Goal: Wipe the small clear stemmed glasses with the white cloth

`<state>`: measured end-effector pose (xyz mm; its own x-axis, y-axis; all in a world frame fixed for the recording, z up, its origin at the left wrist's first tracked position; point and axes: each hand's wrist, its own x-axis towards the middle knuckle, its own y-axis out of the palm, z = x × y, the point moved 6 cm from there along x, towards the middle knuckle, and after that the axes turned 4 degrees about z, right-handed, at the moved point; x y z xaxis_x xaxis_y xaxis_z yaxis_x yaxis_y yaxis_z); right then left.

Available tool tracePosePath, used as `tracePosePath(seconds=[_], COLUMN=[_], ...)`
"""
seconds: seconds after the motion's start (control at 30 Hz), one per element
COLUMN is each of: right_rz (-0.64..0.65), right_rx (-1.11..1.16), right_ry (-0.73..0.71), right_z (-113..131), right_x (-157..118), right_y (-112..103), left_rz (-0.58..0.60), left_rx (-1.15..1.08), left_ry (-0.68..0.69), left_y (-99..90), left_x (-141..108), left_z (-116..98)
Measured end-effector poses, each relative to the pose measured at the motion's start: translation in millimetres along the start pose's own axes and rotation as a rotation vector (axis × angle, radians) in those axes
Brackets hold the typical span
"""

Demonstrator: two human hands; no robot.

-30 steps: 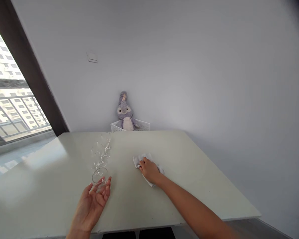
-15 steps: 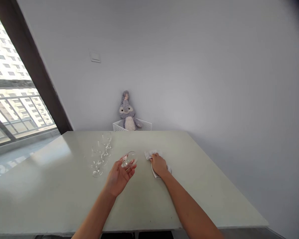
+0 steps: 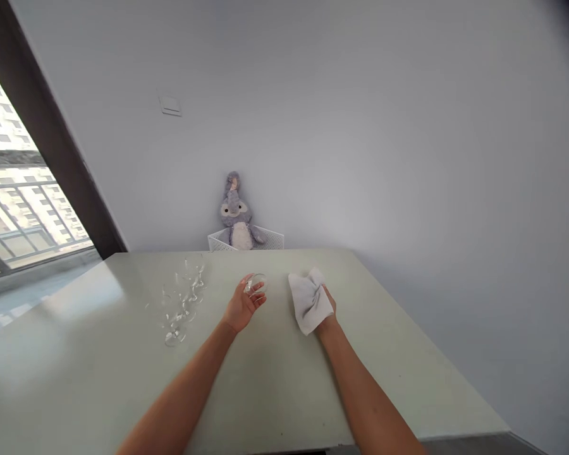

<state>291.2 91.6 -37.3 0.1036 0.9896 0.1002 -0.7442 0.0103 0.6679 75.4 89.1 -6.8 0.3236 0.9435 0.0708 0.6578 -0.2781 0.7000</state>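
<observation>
My left hand [image 3: 241,307] is closed around a clear drinking glass [image 3: 256,283], held tilted over the middle of the table with its round rim showing. To the right, my right hand [image 3: 329,313] grips a white cloth [image 3: 309,299], which is raised and drapes in folds over the fingers, hiding most of them. Glass and cloth are apart from each other. On the left of the table several clear stemmed glasses [image 3: 186,306] stand close together in a slanting row; their outlines are faint.
The pale table [image 3: 260,392] reaches back toward a grey wall [image 3: 384,126]. Behind its far edge, a grey plush toy [image 3: 239,218] sits in a white perforated basket [image 3: 272,240]. A window with a dark frame [image 3: 52,114] is on the left.
My right hand has lifted the cloth off the table and turned, so the cloth now faces me. My left hand has moved the glass slightly farther away. The view has shifted slightly.
</observation>
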Motion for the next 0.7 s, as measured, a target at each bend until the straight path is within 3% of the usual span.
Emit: tracePosePath(seconds=[0.03,0.1,0.17,0.23,0.3,0.37,0.47,0.53,0.7], right_rz=[-0.021,-0.213,-0.413,-0.510,-0.399,-0.137,0.232,0.327,0.409], right_rx=[0.069,0.039,-0.126,-0.388,-0.650,-0.828,-0.911,-0.885,-0.726], right_ry=[-0.003,-0.062,-0.159,-0.290,-0.396,-0.416,-0.338,-0.289,-0.170], right_z=[2.0,10.5,23.0,35.5,37.6,23.8,-7.5,-19.2,-25.0], right_x=[-2.2,-8.2,-18.5,-31.4,-42.0,-50.7,-63.3,-67.9,-66.2], right_y=[1.3,-3.5,-4.8,6.2,32.6,64.7,99.8,108.2,109.0], left_rz=[-0.030,-0.078,-0.086,-0.071,-0.059,-0.052,-0.073,-0.100,-0.096], left_rx=[-0.001,-0.001,0.010,0.028,0.049,0.079,0.135,0.168,0.247], left_ry=[0.038,0.085,0.099,0.100,0.099,0.110,0.161,0.195,0.213], left_y=[-6.3,-16.1,-19.3,-16.6,-11.4,-6.3,-3.4,-4.0,-3.4], left_x=[0.6,0.1,-1.6,-4.1,-6.7,-9.0,-11.6,-12.8,-13.3], left_z=[0.9,3.8,7.2,10.6,13.8,16.1,15.1,12.6,11.0])
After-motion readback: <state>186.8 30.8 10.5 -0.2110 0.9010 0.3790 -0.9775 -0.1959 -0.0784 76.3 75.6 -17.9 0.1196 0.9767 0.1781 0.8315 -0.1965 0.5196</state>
